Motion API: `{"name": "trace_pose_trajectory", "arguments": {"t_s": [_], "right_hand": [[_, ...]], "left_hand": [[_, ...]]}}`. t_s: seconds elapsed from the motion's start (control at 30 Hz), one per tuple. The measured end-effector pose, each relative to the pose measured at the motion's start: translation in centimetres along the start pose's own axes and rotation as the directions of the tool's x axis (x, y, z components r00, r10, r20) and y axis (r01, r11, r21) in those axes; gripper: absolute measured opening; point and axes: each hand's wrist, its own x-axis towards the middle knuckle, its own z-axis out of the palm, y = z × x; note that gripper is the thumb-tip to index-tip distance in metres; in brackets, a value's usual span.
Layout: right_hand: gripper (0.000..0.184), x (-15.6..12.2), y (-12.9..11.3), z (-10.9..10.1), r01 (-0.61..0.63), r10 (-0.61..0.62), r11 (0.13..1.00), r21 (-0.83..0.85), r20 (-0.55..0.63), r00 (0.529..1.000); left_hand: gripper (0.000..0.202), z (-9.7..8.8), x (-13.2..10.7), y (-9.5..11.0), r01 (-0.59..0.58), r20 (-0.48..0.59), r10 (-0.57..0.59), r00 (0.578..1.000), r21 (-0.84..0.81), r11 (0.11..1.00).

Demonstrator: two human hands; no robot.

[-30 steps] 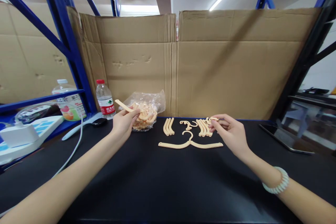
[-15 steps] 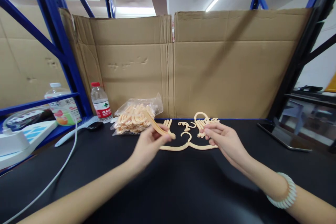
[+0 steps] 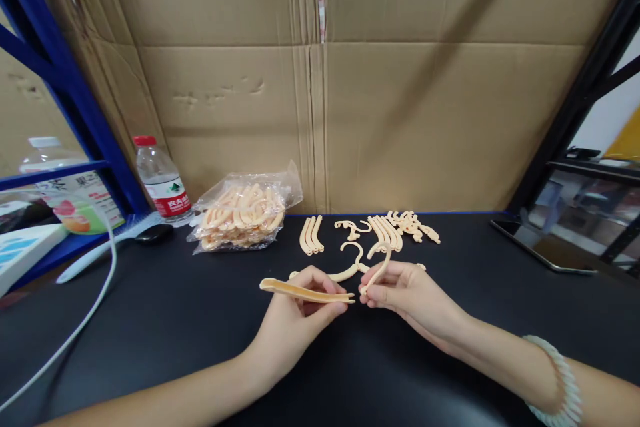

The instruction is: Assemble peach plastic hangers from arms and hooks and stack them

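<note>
My left hand (image 3: 303,317) is closed round a cream plastic hanger arm (image 3: 295,290), a slightly curved piece whose forked end points right. Pinched in my right hand (image 3: 405,293) is a cream hanger hook (image 3: 383,267), its curl upward and its lower end close to the fork. A narrow gap separates the two pieces. Behind both hands lies a joined hanger (image 3: 345,274), partly covered by my fingers. Loose hanger arms (image 3: 312,235) lie in a row at the back left, with more hanger arms (image 3: 385,233) and small hooks (image 3: 353,228) to their right.
A clear bag of hanger parts (image 3: 245,210) stands at the back, near a red-capped water bottle (image 3: 163,180). Small cream pieces (image 3: 413,223) lie back right. A dark tablet-like slab (image 3: 543,247) is at far right. A white cable (image 3: 100,300) crosses the left. Cardboard (image 3: 450,113) walls the back.
My hands have come closer together and nearer to me. The hanger arm has turned to nearly level, and the hook now shows upright in my right hand. The view has tilted down.
</note>
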Motion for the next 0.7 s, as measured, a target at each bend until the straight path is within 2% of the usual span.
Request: {"name": "trace_pose_trajectory", "arguments": {"t_s": [0.13, 0.3, 0.5, 0.6, 0.7], "right_hand": [[0.021, 0.0, 0.3, 0.3, -0.042, 0.040, 0.999, 0.024, 0.086, 0.995], [0.028, -0.1, 0.0, 0.6, -0.145, 0.134, 0.988, 0.058, 0.163, 0.978], [0.025, -0.3, 0.0, 0.6, -0.113, 0.106, 0.993, 0.037, 0.157, 0.982], [0.025, -0.3, 0.1, 0.8, -0.077, 0.076, 0.997, 0.003, 0.122, 0.990], [0.028, -0.4, 0.1, 1.1, -0.036, 0.041, 0.997, -0.062, 0.078, 0.996]], "left_hand": [[0.020, 0.1, -0.1, 0.1, -0.027, 0.035, 0.025, 0.999, 0.044, 0.999], [0.015, 0.2, -0.4, 0.8, -0.117, 0.001, 0.119, 0.993, 0.221, 0.968], [0.012, 0.2, -0.7, 0.8, -0.126, 0.019, 0.125, 0.992, 0.188, 0.974], [0.013, 0.2, -0.7, 0.7, -0.110, -0.018, 0.117, 0.993, 0.220, 0.969], [0.016, 0.3, -0.7, 0.7, -0.077, -0.031, 0.083, 0.996, 0.173, 0.982]]}}
